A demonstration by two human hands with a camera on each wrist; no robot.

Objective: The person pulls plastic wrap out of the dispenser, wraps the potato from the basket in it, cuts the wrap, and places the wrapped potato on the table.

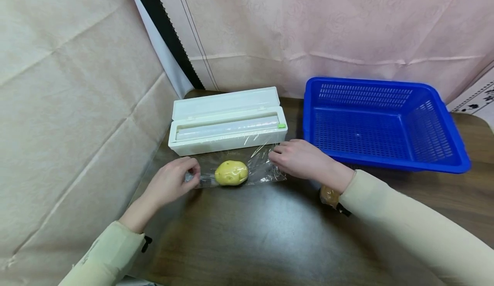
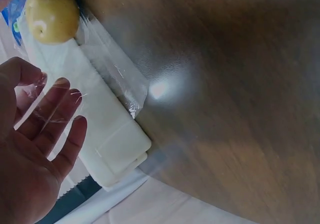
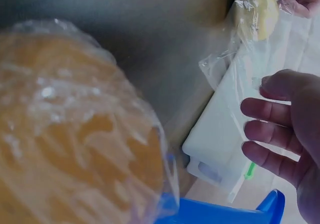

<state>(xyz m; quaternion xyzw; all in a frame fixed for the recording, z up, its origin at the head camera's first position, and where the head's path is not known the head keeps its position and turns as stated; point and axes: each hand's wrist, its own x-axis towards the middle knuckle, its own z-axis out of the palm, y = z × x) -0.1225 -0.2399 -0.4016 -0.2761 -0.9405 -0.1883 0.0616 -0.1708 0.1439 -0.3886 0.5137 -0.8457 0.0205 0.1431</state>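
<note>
A yellow potato point(image 1: 231, 173) lies on a sheet of clear plastic wrap point(image 1: 266, 170) on the table in front of the white wrap box. At the sheet's left end, my left hand point(image 1: 175, 179) pinches the film between thumb and index finger; its other fingers spread loosely in the left wrist view. My right hand point(image 1: 295, 159) holds the film's right end, thumb against a finger mostly hidden behind it, the remaining fingers extended. The wrap box point(image 1: 227, 133) stands with its lid raised, showing the roll inside and a green slider point(image 1: 281, 125) at its right end.
A blue plastic basket point(image 1: 386, 161) stands at the back right, just beyond my right forearm. Beneath that forearm sits a brownish round item wrapped in film point(image 1: 329, 196), partly covered by the sleeve. Curtain-like cloth point(image 1: 328, 28) borders the wooden table point(image 1: 251, 234) behind and at left.
</note>
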